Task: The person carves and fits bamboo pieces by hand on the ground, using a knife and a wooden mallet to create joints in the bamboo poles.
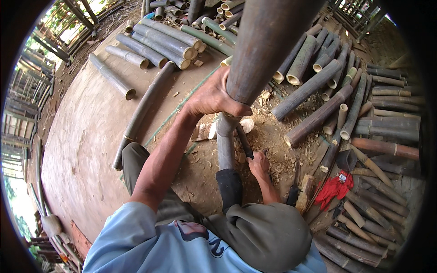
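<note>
Left hand (214, 93) gripped a bamboo tube (264, 41) rising toward one o'clock. Heaped pieces (307, 90), already cut to length, spread from two to four o'clock, and a shorter row (164, 40) lay at eleven. Near the centre, by the tube's low end, sat a wood block (205, 132); whether they touched was unclear. Right hand (259, 164), toward four o'clock, closed round a dark blade (244, 140). Chips (284, 167) littered the ground beyond it. Much trimming looked done; the held tube probably remained, its finish impossible to tell.
</note>
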Demonstrator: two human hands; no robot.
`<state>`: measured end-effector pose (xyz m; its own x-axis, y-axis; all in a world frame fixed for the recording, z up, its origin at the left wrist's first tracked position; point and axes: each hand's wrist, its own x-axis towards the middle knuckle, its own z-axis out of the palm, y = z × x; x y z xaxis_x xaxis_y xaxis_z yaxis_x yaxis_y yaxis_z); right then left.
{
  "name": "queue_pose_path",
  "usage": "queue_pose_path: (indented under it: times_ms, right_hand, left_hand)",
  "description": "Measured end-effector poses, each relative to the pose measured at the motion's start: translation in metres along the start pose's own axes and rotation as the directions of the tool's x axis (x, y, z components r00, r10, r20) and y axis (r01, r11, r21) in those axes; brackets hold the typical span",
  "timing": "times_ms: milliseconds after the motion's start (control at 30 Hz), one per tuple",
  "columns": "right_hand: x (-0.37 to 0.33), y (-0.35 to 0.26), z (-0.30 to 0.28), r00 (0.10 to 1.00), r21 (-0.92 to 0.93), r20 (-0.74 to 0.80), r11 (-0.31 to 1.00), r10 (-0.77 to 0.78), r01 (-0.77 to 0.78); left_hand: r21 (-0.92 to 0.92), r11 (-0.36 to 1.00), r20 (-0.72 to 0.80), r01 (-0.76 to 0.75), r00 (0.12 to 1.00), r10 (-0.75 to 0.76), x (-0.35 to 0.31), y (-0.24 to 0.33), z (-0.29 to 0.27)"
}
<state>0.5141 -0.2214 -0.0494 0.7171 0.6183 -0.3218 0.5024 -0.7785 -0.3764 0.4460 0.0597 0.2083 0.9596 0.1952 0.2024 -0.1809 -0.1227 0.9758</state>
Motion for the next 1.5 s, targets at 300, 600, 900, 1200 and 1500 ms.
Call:
queue_pose_path:
  times_ms: [300,600,900,1200,1500]
  right_hand:
    - [0.019,-0.096,-0.076,0.754,0.386,-0.506,0.672,-0.419,0.632]
    - [-0.006,-0.096,-0.098,0.941,0.515,-0.265,0.794,-0.212,0.324]
    - [-0.016,-0.03,-0.115,0.842,0.04,-0.191,0.854,-0.504,0.519]
    - [0.031,-0.01,-0.144,0.632,0.007,-0.759,0.968,-0.159,0.251]
    - [-0.018,0.002,-0.011,0.995,0.032,-0.076,0.997,-0.072,0.074]
  left_hand:
    - [-0.061,0.997,-0.046,-0.051,0.998,0.048,0.021,0.005,0.005]
    - [0.642,0.754,-0.58,0.135,0.729,0.364,-0.008,0.003,-0.02]
    - [0.985,-0.023,0.16,-0.172,0.952,-0.262,-0.046,-0.026,-0.066]
    - [0.543,0.642,-0.022,0.542,0.773,-0.634,-0.065,-0.073,-0.05]
    - [-0.379,0.704,-0.202,0.601,0.689,-0.697,-0.089,-0.116,-0.024]
